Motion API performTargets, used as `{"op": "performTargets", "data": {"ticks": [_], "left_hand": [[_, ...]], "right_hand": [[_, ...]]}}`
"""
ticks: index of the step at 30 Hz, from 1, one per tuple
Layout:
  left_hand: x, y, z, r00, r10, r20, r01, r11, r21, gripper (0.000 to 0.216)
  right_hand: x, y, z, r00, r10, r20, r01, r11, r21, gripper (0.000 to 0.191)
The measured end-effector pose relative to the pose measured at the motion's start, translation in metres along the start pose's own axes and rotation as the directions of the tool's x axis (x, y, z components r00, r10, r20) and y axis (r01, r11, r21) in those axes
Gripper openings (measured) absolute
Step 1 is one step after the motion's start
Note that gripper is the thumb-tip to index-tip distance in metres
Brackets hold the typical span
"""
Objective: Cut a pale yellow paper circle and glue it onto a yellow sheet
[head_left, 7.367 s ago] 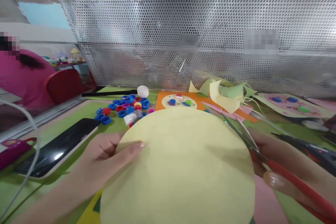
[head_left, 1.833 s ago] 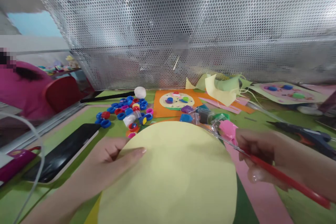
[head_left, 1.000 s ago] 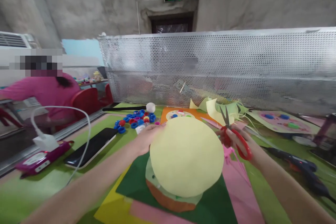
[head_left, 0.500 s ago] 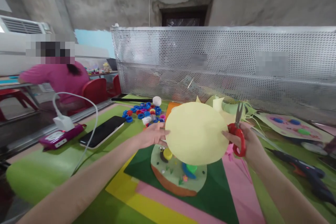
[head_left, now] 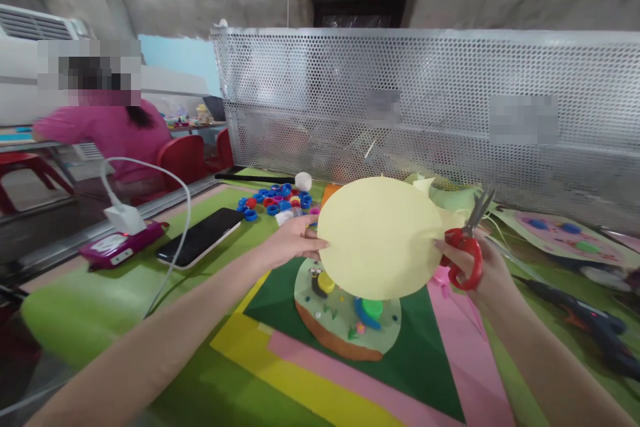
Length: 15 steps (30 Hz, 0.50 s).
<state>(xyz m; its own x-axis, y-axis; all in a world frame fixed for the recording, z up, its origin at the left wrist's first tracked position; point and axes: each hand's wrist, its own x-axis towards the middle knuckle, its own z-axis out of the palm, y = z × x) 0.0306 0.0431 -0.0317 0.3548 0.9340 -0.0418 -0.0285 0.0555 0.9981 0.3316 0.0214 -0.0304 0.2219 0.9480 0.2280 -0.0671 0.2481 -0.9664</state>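
Left hand [head_left: 287, 248] pinches the left edge of the pale yellow paper disc [head_left: 380, 237], raised above the decorated round craft [head_left: 347, 313] on the tabletop [head_left: 90, 307]. Right hand [head_left: 473, 267] grips red-handled scissors [head_left: 467, 243], blades nearly closed, touching the disc's right edge.

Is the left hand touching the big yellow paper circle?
Touching. The head view shows the left hand pinching the left edge of the yellow paper circle, with no gap between fingers and paper.

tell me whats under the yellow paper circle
A pale green decorated disc on an orange base, on a dark green sheet. The yellow paper circle hides its far part.
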Motion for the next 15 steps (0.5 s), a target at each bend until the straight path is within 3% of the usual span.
{"op": "performTargets", "data": {"ticks": [5,10,15], "left_hand": [[-0.002,0.001,0.002,0.999,0.04,-0.003,-0.04,0.999,-0.01,0.07],[-0.008,-0.001,0.014,0.995,0.055,0.083,-0.051,0.998,-0.046,0.084],[-0.011,-0.002,0.025,0.998,0.037,0.045,-0.034,0.998,-0.057,0.062]], "right_hand": [[-0.002,0.0,0.003,1.0,0.008,-0.021,-0.007,0.998,0.066,0.032],[-0.001,-0.002,0.004,0.996,0.02,-0.09,-0.005,0.987,0.159,0.037],[0.0,-0.008,0.005,0.99,0.028,-0.135,-0.001,0.982,0.19,0.039]]}}
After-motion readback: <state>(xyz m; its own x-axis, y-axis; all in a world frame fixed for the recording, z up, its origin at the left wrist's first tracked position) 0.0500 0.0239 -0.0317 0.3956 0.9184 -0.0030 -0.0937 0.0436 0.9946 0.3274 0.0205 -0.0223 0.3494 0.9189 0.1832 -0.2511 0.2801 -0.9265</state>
